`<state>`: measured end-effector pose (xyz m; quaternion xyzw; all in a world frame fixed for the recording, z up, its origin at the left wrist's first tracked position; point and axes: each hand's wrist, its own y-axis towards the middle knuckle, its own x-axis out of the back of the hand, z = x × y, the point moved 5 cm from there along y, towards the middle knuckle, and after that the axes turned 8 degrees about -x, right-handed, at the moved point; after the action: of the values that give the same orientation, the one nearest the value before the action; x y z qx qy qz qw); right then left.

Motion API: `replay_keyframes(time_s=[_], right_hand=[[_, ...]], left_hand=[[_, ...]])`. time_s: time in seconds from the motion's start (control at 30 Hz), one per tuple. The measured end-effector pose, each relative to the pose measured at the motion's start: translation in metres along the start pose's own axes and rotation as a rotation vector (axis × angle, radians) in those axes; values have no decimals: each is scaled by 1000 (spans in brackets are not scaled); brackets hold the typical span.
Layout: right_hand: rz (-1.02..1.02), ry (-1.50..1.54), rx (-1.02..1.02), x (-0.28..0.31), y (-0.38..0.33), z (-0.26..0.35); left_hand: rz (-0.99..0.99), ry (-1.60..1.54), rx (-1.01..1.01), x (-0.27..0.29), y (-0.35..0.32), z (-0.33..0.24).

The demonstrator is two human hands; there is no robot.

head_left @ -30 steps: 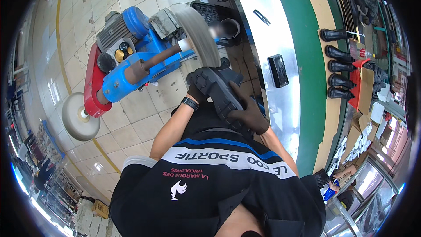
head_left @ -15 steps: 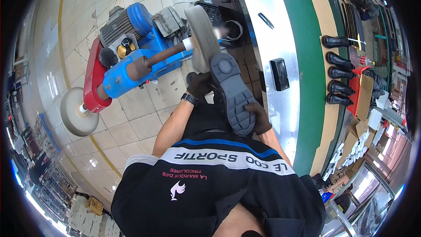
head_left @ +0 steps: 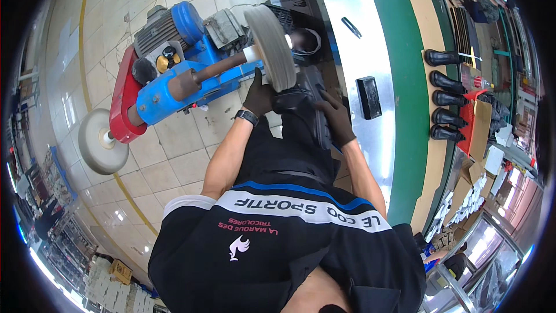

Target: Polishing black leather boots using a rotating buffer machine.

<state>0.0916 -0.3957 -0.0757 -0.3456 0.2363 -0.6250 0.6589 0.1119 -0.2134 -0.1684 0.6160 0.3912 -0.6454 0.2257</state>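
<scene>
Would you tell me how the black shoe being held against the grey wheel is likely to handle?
The black shoe probably feels fairly stiff: it keeps its shape between the left hand and right hand. It likely needs that firm two-handed grip against the grey wheel. Probably light.

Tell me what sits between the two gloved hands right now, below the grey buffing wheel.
In the head view, a black shoe lies between the left hand and the right hand, both gripping it, its upper end against the grey buffing wheel.
</scene>
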Motion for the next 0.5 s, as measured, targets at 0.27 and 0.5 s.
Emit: replay_keyframes(time_s=[0.27, 0.5], right_hand=[[46, 3, 17, -6, 7, -2], [221, 370, -181, -29, -6, -25]], left_hand=[[49, -96, -127, -16, -9, -4], [-221, 194, -163, 9, -45, -8]])
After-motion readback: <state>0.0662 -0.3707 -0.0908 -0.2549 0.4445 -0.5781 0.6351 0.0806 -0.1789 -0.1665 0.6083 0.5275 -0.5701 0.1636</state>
